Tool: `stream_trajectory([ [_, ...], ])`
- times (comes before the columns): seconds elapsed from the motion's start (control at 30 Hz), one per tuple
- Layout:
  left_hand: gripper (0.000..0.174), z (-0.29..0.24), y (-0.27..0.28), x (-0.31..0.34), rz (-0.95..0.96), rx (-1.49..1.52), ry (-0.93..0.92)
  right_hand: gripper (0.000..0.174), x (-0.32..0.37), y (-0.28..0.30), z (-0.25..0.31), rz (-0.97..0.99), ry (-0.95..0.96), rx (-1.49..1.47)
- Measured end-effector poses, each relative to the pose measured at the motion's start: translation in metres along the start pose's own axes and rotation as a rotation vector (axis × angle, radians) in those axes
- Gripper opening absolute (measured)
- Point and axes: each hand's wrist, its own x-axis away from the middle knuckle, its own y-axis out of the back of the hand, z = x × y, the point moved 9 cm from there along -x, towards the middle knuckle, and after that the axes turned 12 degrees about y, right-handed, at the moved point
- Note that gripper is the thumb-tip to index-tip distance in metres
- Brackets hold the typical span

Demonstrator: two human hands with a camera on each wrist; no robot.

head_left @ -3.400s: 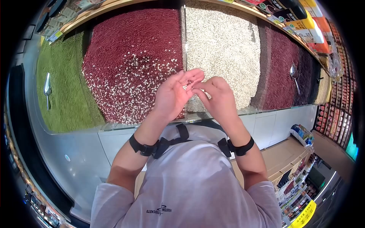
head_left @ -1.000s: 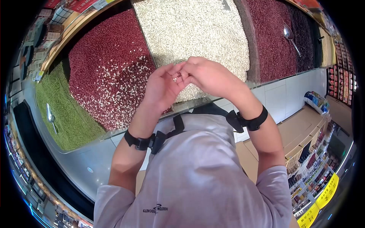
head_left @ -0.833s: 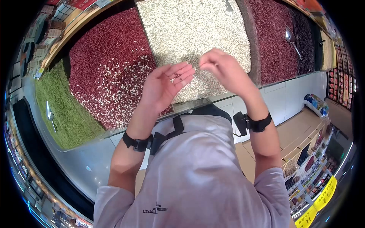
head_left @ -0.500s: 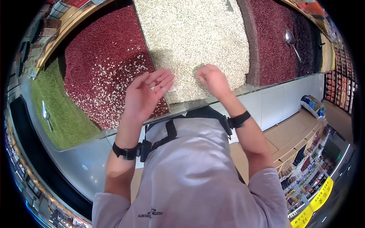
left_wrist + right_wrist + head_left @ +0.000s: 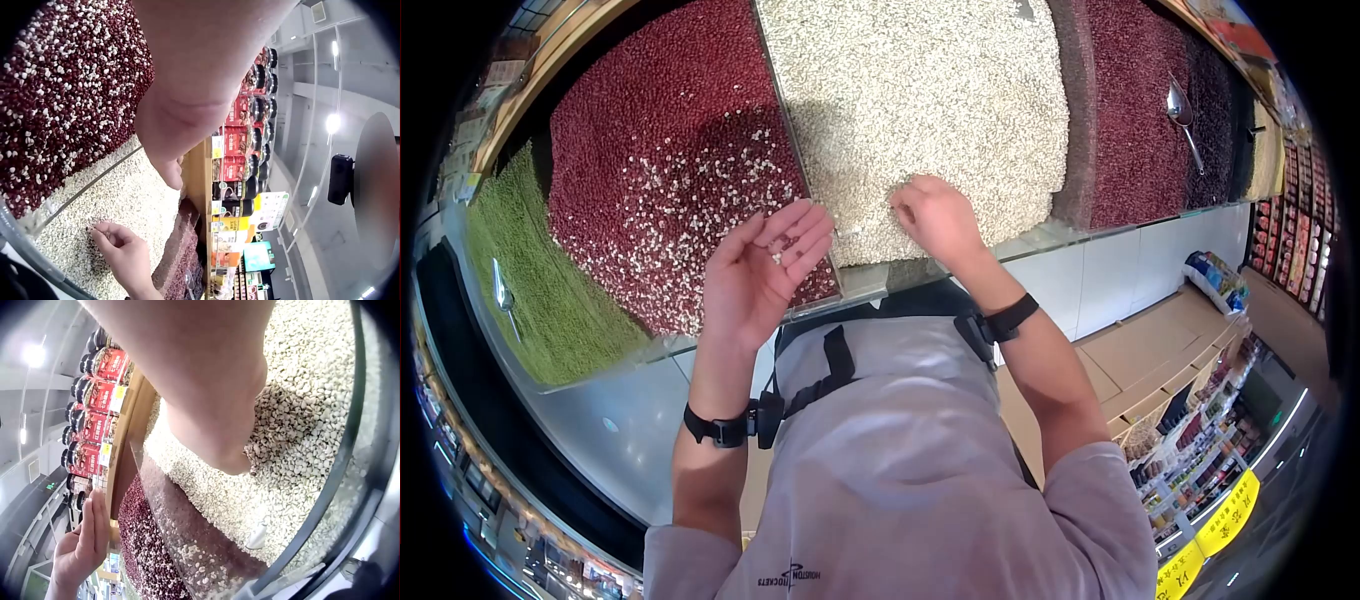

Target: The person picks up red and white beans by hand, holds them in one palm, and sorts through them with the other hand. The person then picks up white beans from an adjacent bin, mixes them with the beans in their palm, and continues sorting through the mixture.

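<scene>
Left hand (image 5: pixel 750 270) palm up, fingers straight and slightly cupped, thumb spread off to the side; a few small beans (image 5: pixel 778 250) lie loose on the fingers. It hovers over the red beans (image 5: pixel 660 80), near the divider (image 5: pixel 785 120). Right hand (image 5: pixel 940 218) palm down, low over the white grain (image 5: pixel 920 100), fingers bent, thumb close to the index finger; can't tell whether anything is pinched. Its fingertips are hidden in the right wrist view. Hands apart, both forearms angled forward, elbows bent, wrist straps (image 5: pixel 725 430) on. White bits are scattered across the red beans.
</scene>
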Motion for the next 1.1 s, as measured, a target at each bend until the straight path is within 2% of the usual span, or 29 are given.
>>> stream_trajectory([
  [0.43,0.051,-0.009,-0.01,0.0,0.071,0.017,0.006,0.006,0.0,-0.023,0.008,0.094,0.093,0.186],
  [0.67,0.05,-0.014,-0.012,0.006,0.114,0.028,-0.004,0.004,0.003,-0.006,0.013,0.003,0.106,0.124],
  [0.73,0.05,-0.016,-0.011,0.009,0.116,0.031,-0.016,0.007,0.006,0.004,0.003,0.012,-0.059,-0.06],
  [0.77,0.05,-0.018,-0.011,0.011,0.121,0.036,-0.02,0.007,0.006,0.012,0.004,0.014,-0.053,-0.059],
  [0.83,0.05,-0.021,-0.009,0.016,0.131,0.044,-0.031,0.011,0.015,0.037,-0.017,-0.132,-0.29,-0.23],
  [0.87,0.05,-0.023,-0.007,0.018,0.132,0.05,-0.037,0.01,0.017,0.052,-0.022,-0.219,-0.302,-0.247],
  [0.9,0.05,-0.025,-0.005,0.02,0.133,0.055,-0.044,0.01,0.016,0.061,-0.023,-0.22,-0.293,-0.242],
  [0.97,0.05,-0.029,-0.004,0.028,0.143,0.06,-0.063,0.009,0.031,0.079,-0.041,-0.446,-0.515,-0.554],
  [1.0,0.049,-0.03,-0.003,0.032,0.145,0.064,-0.074,0.008,0.024,0.092,-0.029,-0.513,-0.463,-0.564],
  [1.07,0.049,-0.032,-0.001,0.042,0.173,0.082,-0.07,0.009,0.001,0.096,0.006,-0.513,-0.371,-0.578],
  [1.1,0.049,-0.033,0.001,0.047,0.184,0.105,-0.072,0.011,-0.011,0.083,0.027,-0.412,-0.359,-0.583],
])
